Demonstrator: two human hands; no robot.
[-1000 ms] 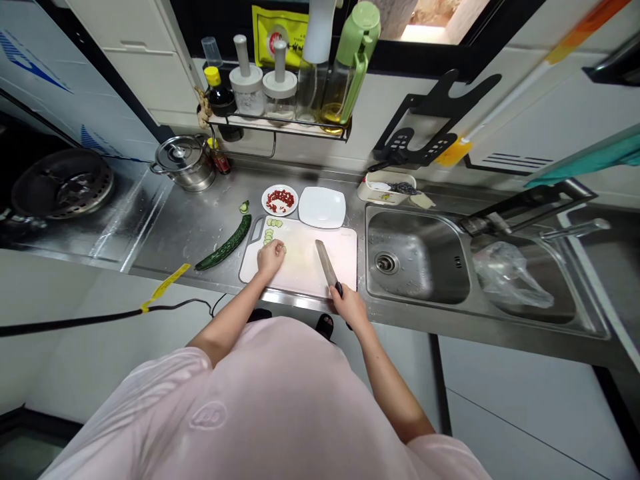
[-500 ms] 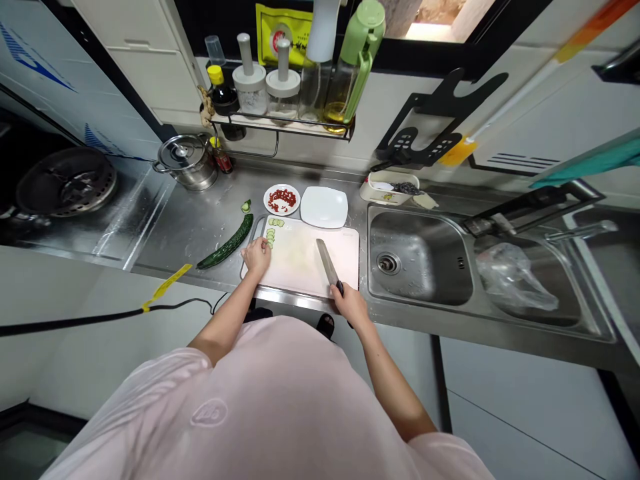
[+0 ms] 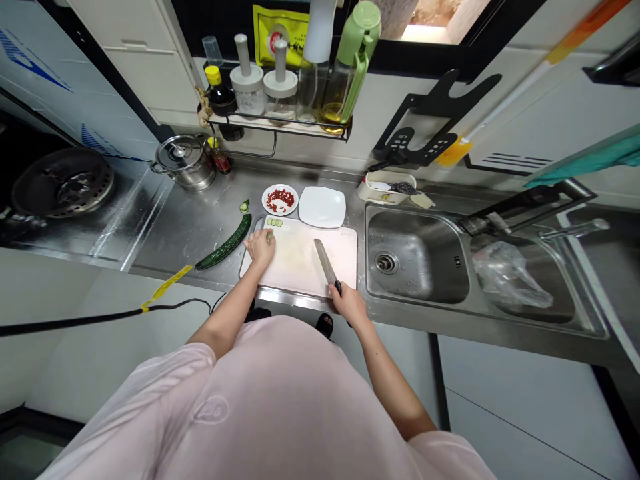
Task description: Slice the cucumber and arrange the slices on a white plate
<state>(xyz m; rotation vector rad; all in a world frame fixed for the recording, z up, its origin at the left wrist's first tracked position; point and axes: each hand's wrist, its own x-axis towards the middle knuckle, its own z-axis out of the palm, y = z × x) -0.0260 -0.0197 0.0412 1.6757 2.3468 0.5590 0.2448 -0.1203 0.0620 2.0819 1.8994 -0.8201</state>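
Observation:
My right hand is wrapped round the black handle of a kitchen knife, whose blade lies low over the right half of a white cutting board. On the board's left side my left hand has its fingers closed over cucumber slices, mostly hidden beneath it. A short row of other cucumber slices lies at the board's upper left, beyond the fingers. To the left of the board a long dark green cucumber rests on the steel counter, with a cut cucumber end behind it.
Behind the board stand a plate of chopped red pieces and a white square plate. A sink is to the right. At the back left are a lidded pot and a small sauce bottle. A condiment rack hangs above.
My left hand has shifted slightly forward, and its fingers now cover the column of cucumber slices that lay in view before. My right hand and the knife stay almost in place.

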